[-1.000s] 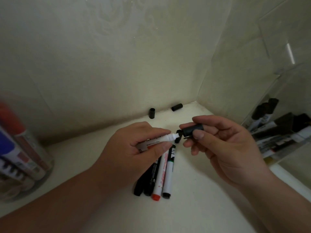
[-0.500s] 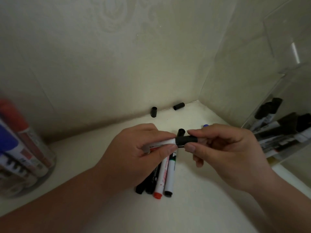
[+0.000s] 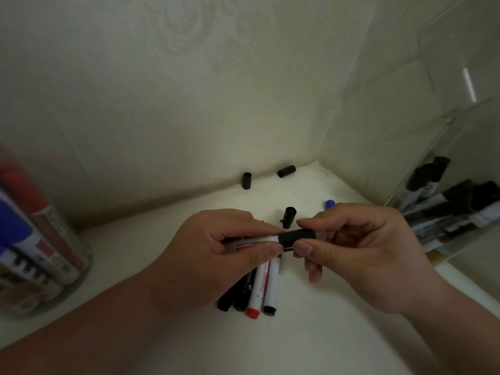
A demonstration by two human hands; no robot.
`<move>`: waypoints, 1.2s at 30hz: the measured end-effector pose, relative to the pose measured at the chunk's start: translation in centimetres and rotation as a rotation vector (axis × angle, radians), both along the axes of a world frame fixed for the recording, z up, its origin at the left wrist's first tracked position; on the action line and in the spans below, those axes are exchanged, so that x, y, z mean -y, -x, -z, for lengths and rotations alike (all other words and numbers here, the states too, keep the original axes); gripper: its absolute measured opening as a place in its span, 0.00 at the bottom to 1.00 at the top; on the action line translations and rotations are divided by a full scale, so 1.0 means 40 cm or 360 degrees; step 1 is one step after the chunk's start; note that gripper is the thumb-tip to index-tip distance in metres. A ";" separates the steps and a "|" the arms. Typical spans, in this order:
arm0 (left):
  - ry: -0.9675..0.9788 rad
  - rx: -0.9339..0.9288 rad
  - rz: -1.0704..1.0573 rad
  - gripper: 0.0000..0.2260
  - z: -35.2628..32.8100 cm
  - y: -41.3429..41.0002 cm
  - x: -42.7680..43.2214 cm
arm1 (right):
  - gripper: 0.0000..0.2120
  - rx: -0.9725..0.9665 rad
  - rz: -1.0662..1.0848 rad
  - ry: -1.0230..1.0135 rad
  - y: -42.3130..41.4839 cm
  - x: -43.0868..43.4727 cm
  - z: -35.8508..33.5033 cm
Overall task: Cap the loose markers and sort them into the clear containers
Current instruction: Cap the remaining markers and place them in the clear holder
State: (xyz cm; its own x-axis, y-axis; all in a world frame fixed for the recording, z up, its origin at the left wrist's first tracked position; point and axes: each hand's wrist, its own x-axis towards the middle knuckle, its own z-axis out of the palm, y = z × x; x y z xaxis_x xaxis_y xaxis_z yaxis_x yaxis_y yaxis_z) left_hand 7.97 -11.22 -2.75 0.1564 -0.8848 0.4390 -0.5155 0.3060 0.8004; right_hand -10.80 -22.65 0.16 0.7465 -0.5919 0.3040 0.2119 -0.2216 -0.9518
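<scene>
Two hands meet just above the bench (image 3: 311, 342): the left hand (image 3: 216, 255) has its fingers clamped round the white marker (image 3: 251, 242), the right hand (image 3: 365, 253) pinches the black cap (image 3: 297, 237) sitting on its tip. Better to push straight along the barrel until it seats fully.

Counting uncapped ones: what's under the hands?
Two black markers, a red-ended marker and a black-ended marker lie on the table. The left hand, gripping the held marker, hides their far ends; the right hand pinches its cap.
</scene>
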 end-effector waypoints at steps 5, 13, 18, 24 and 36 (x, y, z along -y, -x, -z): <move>-0.0056 -0.0143 -0.0035 0.05 -0.007 0.004 0.009 | 0.09 -0.0028 0.0083 0.0159 -0.003 -0.008 -0.011; -0.0030 -0.0622 -0.0482 0.09 0.012 -0.063 0.046 | 0.08 -0.0730 0.0736 0.0735 0.040 0.062 -0.031; -0.0132 -0.0529 -0.0411 0.15 0.035 -0.028 0.050 | 0.05 -0.1404 0.0550 0.0995 0.014 0.070 0.024; -0.0227 -0.0592 -0.0369 0.14 0.036 -0.031 0.052 | 0.10 -0.1267 0.0794 0.0979 0.016 0.081 -0.015; -0.0260 -0.0693 -0.0225 0.10 0.029 -0.033 0.050 | 0.11 -0.1993 0.0870 0.1274 -0.058 0.120 0.032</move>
State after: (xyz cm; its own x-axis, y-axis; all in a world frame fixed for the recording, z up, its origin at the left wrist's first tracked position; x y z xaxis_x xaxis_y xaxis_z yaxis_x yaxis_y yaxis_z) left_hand 9.30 -13.20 -3.93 0.4184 -0.8935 0.1631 -0.1496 0.1093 0.9827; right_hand -8.49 -27.46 -1.11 0.5131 -0.8575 0.0375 -0.8555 -0.5144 -0.0594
